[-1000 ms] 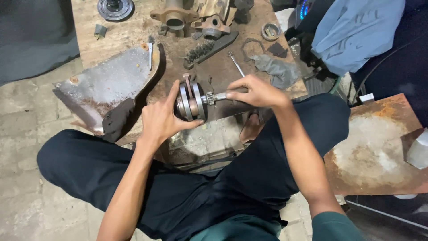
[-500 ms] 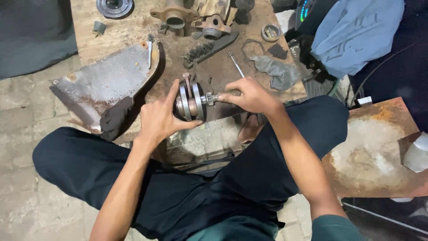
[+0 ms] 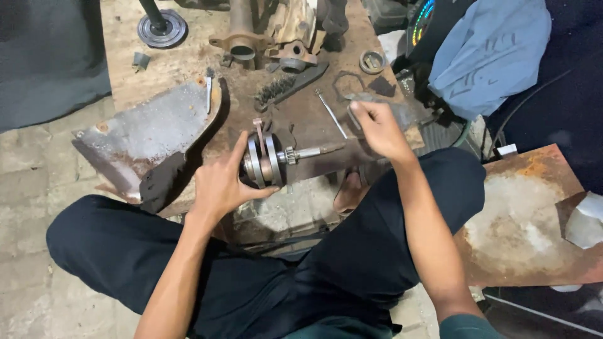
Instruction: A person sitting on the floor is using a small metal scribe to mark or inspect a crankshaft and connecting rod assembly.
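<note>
**Right hand off the shaft, left hand keeps the crank assembly**

Change since a second ago: the right hand (image 3: pixel 377 129) then sat closed around the thin end of the shaft; half a second ago it was there as well. Now it has lifted away and sits up and to the right of that end, no longer touching it. Its fingers (image 3: pixel 357 113) are curled shut on a small dark piece, too small to identify. The left hand (image 3: pixel 223 182) has not left its place.

Left hand: fingers spread and wrapped round the near side of the crankshaft (image 3: pixel 267 160), thumb pointing toward the shaft end, forefinger up along the left disc. A firm open-palmed grip on the twin round webs.

Crankshaft: held just above the rusty tabletop (image 3: pixel 188 56), over its near edge and between the person's knees. Long axis runs roughly left to right, a little raised toward the right. The two discs stand on edge at the left fingers; the toothed collar and the slim shaft (image 3: pixel 314 150) point right, toward the right hand, tip free.

Around the fingers: a thin metal rod (image 3: pixel 331 113) lies just left of the right hand. A wire brush (image 3: pixel 286 85) lies beyond the discs. A bent grey metal sheet (image 3: pixel 147 135) lies left of the left hand. A blue cloth (image 3: pixel 490 56) is well off to the right
</note>
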